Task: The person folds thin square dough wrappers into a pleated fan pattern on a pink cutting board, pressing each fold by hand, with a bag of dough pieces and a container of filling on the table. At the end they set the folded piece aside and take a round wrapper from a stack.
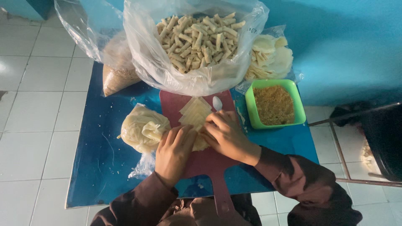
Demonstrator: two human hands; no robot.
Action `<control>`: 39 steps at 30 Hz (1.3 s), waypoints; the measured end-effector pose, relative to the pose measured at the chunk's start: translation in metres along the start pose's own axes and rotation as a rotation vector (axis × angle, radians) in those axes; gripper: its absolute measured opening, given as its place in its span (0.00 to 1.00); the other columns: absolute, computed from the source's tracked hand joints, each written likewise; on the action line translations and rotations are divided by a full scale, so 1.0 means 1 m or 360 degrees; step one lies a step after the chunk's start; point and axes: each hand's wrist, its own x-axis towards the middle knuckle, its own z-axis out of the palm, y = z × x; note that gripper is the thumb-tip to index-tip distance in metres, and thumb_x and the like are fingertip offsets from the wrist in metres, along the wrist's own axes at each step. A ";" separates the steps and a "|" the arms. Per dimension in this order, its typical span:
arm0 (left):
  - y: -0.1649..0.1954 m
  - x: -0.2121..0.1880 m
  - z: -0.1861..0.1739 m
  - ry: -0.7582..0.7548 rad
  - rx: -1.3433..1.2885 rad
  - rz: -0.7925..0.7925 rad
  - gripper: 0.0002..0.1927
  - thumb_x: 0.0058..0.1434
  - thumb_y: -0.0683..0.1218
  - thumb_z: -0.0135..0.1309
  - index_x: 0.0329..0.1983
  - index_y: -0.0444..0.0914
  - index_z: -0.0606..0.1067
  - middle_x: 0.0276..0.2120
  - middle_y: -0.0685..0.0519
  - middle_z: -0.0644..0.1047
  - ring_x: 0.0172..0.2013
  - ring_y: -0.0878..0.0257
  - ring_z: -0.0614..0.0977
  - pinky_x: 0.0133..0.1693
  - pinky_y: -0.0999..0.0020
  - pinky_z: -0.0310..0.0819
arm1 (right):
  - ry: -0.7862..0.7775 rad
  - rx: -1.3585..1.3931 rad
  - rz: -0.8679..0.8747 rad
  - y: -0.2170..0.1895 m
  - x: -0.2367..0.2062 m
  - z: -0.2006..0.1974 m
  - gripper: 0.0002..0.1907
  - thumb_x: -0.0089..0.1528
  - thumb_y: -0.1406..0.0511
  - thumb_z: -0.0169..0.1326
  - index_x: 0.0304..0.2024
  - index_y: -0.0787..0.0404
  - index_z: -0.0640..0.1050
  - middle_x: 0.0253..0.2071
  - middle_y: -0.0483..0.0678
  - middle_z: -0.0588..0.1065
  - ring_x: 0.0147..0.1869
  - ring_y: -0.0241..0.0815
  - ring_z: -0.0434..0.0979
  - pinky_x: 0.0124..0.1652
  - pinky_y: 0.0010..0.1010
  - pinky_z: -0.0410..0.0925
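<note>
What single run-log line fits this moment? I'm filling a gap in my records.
left hand: pressing thin pale square wrapper | right hand: on same wrapper | surface: dark red plastic cutting board | nearby: green square tub of crumbs

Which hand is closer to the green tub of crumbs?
Right. The right hand rests on the pale wrapper, just left of the green tub; the left hand lies farther left on the board.

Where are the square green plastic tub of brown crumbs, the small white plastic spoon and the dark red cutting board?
Square green plastic tub [250, 109], head view, on its left wall.
Small white plastic spoon [217, 102], head view, on its bowl.
Dark red cutting board [209, 161], head view, on bare surface below the hands.
</note>
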 end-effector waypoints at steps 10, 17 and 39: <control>0.003 -0.005 0.001 0.0151 0.0181 0.0046 0.23 0.59 0.42 0.53 0.59 0.34 0.75 0.59 0.49 0.75 0.59 0.56 0.75 0.58 0.58 0.68 | 0.0154 -0.0543 -0.0269 0.001 -0.013 0.019 0.11 0.63 0.63 0.60 0.47 0.60 0.80 0.52 0.47 0.75 0.56 0.45 0.71 0.51 0.48 0.63; 0.002 -0.015 0.001 0.0027 0.0093 0.0020 0.17 0.53 0.43 0.53 0.48 0.40 0.76 0.50 0.53 0.77 0.51 0.55 0.77 0.52 0.58 0.70 | 0.0122 -0.0481 -0.0146 0.003 0.002 0.006 0.14 0.58 0.65 0.60 0.47 0.57 0.82 0.50 0.46 0.76 0.54 0.44 0.71 0.49 0.43 0.64; 0.007 -0.015 0.009 0.0074 0.0099 -0.0225 0.10 0.60 0.48 0.59 0.42 0.40 0.76 0.38 0.54 0.76 0.40 0.57 0.78 0.41 0.61 0.73 | 0.0306 -0.0192 0.0452 0.061 -0.003 -0.120 0.09 0.63 0.73 0.56 0.47 0.63 0.79 0.48 0.51 0.76 0.55 0.53 0.75 0.50 0.39 0.69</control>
